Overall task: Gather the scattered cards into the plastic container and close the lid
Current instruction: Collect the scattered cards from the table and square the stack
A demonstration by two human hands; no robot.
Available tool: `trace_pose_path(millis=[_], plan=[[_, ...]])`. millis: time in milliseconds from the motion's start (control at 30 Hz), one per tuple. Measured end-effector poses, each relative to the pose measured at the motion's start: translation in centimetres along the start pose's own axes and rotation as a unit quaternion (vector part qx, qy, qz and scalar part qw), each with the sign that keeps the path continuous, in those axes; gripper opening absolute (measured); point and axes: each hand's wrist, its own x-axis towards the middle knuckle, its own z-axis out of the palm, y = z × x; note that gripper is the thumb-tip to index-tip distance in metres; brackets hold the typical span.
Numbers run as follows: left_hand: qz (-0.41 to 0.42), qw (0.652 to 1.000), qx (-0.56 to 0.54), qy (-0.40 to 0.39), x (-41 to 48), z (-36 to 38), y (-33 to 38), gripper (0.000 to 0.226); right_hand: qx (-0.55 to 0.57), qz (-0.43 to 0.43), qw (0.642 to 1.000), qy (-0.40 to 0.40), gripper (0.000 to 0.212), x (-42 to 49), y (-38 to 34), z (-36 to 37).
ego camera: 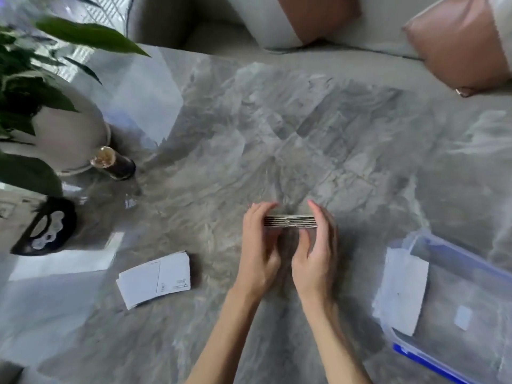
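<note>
Both hands, left hand and right hand, hold a stack of cards on edge over the worktop. Another pile lies left; the plastic container sits right.

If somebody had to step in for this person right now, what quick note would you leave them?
Left hand and right hand: both closed on a stack of white cards, held on edge at mid-table.
Clear plastic container with blue rim: open, at right, some white cards already inside.
Second pile of white cards: on the grey marble table, left of the hands.
Left to do: put held stack in, fetch the left pile, close the lid. No lid is in view.
</note>
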Motion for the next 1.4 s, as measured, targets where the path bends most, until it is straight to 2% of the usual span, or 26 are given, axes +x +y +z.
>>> trace_pose_path(millis=[167,267,300,367,400,433,500,533,600,633,667,700,733,767,800,833,900,933,1000,1100,1200,1300,1400], plan=[[0.026,0.990,0.124,0.057,-0.2,2.3,-1.6,0.022,-0.040,0.030,0.999,0.001,0.046,-0.4,0.3,1.0],[-0.049,0.985,0.143,0.088,-0.2,2.7,-0.3,0.023,0.084,0.088,0.990,-0.068,0.049,0.6,-1.0,-0.6],[-0.094,0.983,0.114,0.105,-0.7,2.6,0.4,0.026,0.166,0.129,0.973,-0.098,0.055,0.8,-2.3,-1.3],[-0.216,0.963,-0.015,0.163,-1.8,2.0,2.5,0.033,0.325,0.219,0.907,-0.156,0.078,1.0,-6.2,-2.1],[-0.265,0.941,-0.078,0.196,-2.1,1.7,3.5,0.031,0.333,0.240,0.893,-0.184,0.090,0.9,-8.4,-1.9],[-0.296,0.918,-0.124,0.232,-2.5,1.2,4.2,0.028,0.288,0.228,0.906,-0.211,0.097,0.7,-10.6,-1.6],[-0.316,0.886,-0.191,0.282,-3.3,-0.6,5.4,0.033,0.167,0.162,0.937,-0.262,0.100,0.5,-14.0,-0.8],[-0.309,0.883,-0.195,0.293,-3.8,-1.9,5.9,0.042,0.131,0.128,0.938,-0.294,0.100,0.8,-15.3,-0.4],[-0.288,0.907,-0.106,0.287,-5.1,-5.2,6.8,0.057,0.085,0.036,0.920,-0.381,0.103,2.0,-17.5,0.3],[-0.264,0.916,-0.069,0.294,-5.6,-7.0,6.8,0.064,0.037,-0.050,0.902,-0.428,0.103,2.5,-18.7,0.9],[-0.234,0.919,-0.041,0.315,-6.3,-8.8,6.5,0.068,-0.028,-0.150,0.867,-0.474,0.104,2.5,-19.7,1.8],[-0.232,0.905,-0.041,0.355,-7.0,-10.5,6.0,0.069,-0.087,-0.237,0.821,-0.513,0.108,2.1,-20.4,2.9],[-0.260,0.873,-0.056,0.409,-7.6,-12.4,5.6,0.071,-0.147,-0.308,0.763,-0.549,0.112,1.3,-20.8,4.2],[-0.298,0.837,-0.059,0.455,-8.4,-14.2,4.8,0.072,-0.197,-0.354,0.707,-0.580,0.117,-0.1,-20.6,5.8],[-0.329,0.807,-0.064,0.485,-8.9,-15.8,4.5,0.070,-0.223,-0.381,0.672,-0.595,0.119,-1.3,-20.0,6.9],[-0.343,0.795,-0.061,0.496,-9.0,-16.9,4.5,0.062,-0.231,-0.396,0.658,-0.597,0.121,-2.2,-19.3,7.5],[-0.372,0.791,-0.056,0.482,-9.6,-19.0,3.6,0.044,-0.234,-0.421,0.650,-0.588,0.118,-3.8,-18.5,8.9],[-0.397,0.796,-0.061,0.453,-9.6,-19.7,3.0,0.043,-0.237,-0.421,0.654,-0.582,0.114,-4.2,-18.3,9.2],[-0.429,0.825,-0.060,0.363,-9.2,-20.2,1.7,0.050,-0.248,-0.404,0.663,-0.579,0.107,-4.8,-18.0,9.7],[-0.434,0.872,0.022,0.225,-8.0,-20.1,0.7,0.062,-0.239,-0.372,0.682,-0.582,0.101,-4.9,-17.2,10.1],[-0.480,0.860,0.077,0.155,-6.5,-20.6,-0.2,0.069,-0.205,-0.328,0.712,-0.586,0.096,-4.8,-16.0,10.5],[-0.541,0.835,0.031,0.093,-4.6,-22.4,-0.9,0.073,-0.173,-0.307,0.717,-0.602,0.100,-4.3,-14.8,10.5],[-0.540,0.842,-0.011,0.019,-3.8,-23.4,-0.6,0.068,-0.107,-0.290,0.734,-0.604,0.103,-3.7,-13.7,9.4]])
